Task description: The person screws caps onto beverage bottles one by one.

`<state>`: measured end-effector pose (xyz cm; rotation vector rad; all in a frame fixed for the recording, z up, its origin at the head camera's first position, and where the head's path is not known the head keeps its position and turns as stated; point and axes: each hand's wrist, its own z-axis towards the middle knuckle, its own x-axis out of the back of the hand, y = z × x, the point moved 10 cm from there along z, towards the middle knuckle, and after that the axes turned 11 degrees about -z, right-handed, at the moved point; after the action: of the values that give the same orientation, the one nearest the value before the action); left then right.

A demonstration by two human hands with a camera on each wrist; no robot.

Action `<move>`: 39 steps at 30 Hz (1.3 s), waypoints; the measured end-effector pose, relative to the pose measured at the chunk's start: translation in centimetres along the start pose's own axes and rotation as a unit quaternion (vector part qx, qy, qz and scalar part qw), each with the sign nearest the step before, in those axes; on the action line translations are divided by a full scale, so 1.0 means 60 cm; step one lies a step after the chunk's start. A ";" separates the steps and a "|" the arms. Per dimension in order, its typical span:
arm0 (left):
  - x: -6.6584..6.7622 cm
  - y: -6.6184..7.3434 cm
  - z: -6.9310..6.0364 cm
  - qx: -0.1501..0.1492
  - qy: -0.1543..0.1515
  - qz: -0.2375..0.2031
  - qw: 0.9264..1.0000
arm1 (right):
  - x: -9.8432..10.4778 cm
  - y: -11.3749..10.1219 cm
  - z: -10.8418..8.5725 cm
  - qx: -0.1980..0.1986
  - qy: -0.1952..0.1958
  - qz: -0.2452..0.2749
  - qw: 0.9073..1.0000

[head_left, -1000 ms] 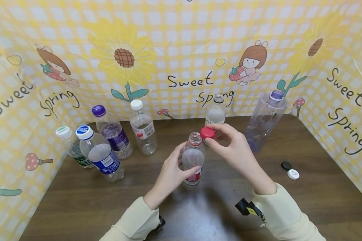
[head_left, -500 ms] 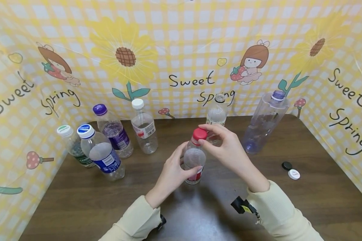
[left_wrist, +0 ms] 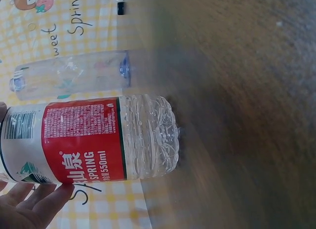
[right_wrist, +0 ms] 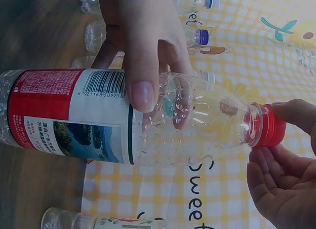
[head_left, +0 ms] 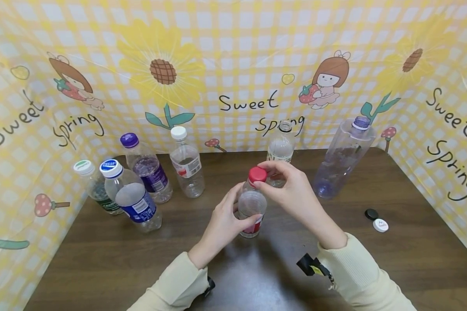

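- Head view: a group of capped bottles stands upright on the left of the counter [head_left: 97, 270]: a green-labelled bottle [head_left: 103, 194], a blue-labelled bottle [head_left: 140, 209] partly in front of it, a purple-capped bottle [head_left: 148, 172] and a white-capped bottle [head_left: 187, 168].
- Behind the right hand [head_left: 293, 185] stands a clear bottle [head_left: 281, 149] with a dark ring at its neck; that hand covers some of its lower part.
- Farther right is a tall purple-tinted bottle [head_left: 338, 160]; nearer the person, a black cap [head_left: 371, 214] and a white cap [head_left: 380, 225] lie just beside each other.
- A yellow checked cloth [head_left: 241, 47] with sunflowers backs the counter.
- The red-labelled bottle [head_left: 252, 202] is upright at mid-counter, transparent, with the red cap [head_left: 257, 174] on its mouth; how tightly it sits cannot be told.
- The left hand [head_left: 225, 218] wraps thumb and fingers round its body, while the right hand pinches the cap.
- The left wrist view alone shows the ridged base clearly, with "550ml" printed on the red.
- The right wrist view adds a landscape picture [right_wrist: 91, 140] on the label, and the left thumb beside the barcode [right_wrist: 105, 84].
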<state>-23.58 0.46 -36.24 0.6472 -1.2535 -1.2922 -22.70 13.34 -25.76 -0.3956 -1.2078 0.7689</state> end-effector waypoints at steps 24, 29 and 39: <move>0.002 0.000 -0.003 -0.004 0.002 -0.004 1.000 | -0.023 0.001 0.003 0.048 -0.144 0.062 0.986; 0.001 0.000 -0.002 0.001 0.000 -0.003 1.000 | -0.021 0.010 0.007 0.017 -0.116 0.064 0.991; 0.002 0.001 -0.001 -0.006 0.003 0.002 1.000 | -0.020 0.001 0.012 0.030 -0.058 -0.003 0.998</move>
<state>-23.53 0.36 -36.19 0.6390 -1.2414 -1.2917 -23.55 12.40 -26.39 -0.3017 -1.2909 0.8310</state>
